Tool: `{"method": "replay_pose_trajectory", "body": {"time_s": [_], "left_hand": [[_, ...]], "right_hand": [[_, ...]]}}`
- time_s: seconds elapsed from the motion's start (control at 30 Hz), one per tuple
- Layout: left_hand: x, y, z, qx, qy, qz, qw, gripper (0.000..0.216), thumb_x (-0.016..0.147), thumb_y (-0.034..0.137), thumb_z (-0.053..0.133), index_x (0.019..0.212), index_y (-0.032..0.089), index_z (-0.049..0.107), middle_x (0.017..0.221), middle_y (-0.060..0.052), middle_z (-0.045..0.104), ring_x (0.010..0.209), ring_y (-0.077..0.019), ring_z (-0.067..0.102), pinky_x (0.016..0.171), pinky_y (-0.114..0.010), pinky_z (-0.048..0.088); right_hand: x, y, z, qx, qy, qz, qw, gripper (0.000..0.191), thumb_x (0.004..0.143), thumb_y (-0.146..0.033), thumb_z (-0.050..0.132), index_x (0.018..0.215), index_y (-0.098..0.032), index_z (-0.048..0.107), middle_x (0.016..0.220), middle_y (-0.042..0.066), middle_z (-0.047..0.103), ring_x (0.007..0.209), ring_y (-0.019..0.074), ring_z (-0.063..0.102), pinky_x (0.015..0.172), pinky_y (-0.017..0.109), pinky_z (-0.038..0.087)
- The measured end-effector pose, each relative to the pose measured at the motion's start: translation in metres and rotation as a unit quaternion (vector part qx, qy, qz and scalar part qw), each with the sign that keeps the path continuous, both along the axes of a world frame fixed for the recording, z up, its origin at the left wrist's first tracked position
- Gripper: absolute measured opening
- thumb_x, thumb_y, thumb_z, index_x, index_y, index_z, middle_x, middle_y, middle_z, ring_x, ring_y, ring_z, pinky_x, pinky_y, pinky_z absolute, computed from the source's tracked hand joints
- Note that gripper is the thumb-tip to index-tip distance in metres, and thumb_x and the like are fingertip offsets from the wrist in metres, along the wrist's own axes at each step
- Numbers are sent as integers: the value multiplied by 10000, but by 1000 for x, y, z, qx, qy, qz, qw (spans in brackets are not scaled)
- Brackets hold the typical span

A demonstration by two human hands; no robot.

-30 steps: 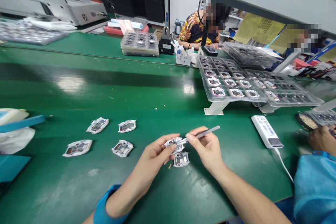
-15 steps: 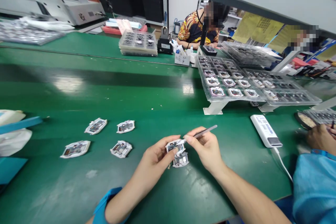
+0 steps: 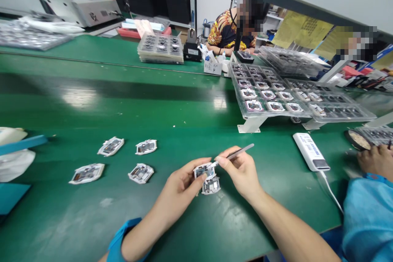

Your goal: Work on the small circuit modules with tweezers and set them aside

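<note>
My left hand (image 3: 181,186) pinches a small white-framed electronic module (image 3: 203,170) just above the green table (image 3: 190,106). My right hand (image 3: 241,172) grips metal tweezers (image 3: 236,153) whose tip touches the module's right edge. A second module (image 3: 211,185) lies on the table directly under the held one. Several more modules lie to the left, among them one (image 3: 141,173) nearest my left hand and another (image 3: 146,146) behind it.
Clear trays of modules (image 3: 267,96) stand on a raised white stand at the right. A white power bank (image 3: 310,152) with a cable lies beside it. A co-worker's hand (image 3: 374,159) and blue sleeve are at the far right. White cloth and a blue strap sit at the left edge.
Both hands and the held module have barely shifted, a little lower and left in view. The co-worker's hand at the right moved slightly.
</note>
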State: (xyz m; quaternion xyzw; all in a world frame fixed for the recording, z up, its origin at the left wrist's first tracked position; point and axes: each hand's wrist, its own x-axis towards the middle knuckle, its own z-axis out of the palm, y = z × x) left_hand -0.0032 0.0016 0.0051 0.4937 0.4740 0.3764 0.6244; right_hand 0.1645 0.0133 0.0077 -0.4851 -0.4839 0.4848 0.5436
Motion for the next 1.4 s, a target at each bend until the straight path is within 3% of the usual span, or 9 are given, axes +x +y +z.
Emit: {"method": "replay_pose_trajectory", "body": {"time_s": [0.47,0.6,0.87,1.2,1.4], "left_hand": [[0,1,4,15,15,20,1000,373,735,302,696,1085,179,663,920,-60,726,796,-207,638,689,-278,498],[0,2,6,16,19,16,1000,294,738,315,698,999,185,665,934,-60,719,845,-215,638,730,-281,500],[0,1,8,11,31,0,999,316,762,340,677,1030,176,650,998,-82,717,906,-232,640,777,-295,495],[2,1,12,-2,24,23,999,299,738,353,691,983,181,681,899,-51,722,790,-201,610,703,-272,472],[5,1,7,0,28,61,998,327,750,435,685,956,181,693,726,-2,651,620,-153,513,564,-239,416]], "right_hand": [[0,-2,0,27,-46,8,999,126,781,-306,715,751,-199,658,713,20,693,669,163,624,648,292,484],[-1,-2,0,28,-34,7,999,118,772,-298,718,755,-199,656,724,18,695,680,166,639,659,293,499],[-4,-3,1,31,-15,-5,999,109,769,-287,718,743,-202,654,714,10,689,670,159,633,639,278,501],[-2,-4,0,50,-52,0,997,109,790,-294,702,750,-200,663,703,15,702,656,162,654,630,279,514],[-5,-6,-1,55,-52,-11,997,104,795,-284,698,745,-197,670,697,13,699,658,162,651,637,280,502]]}}
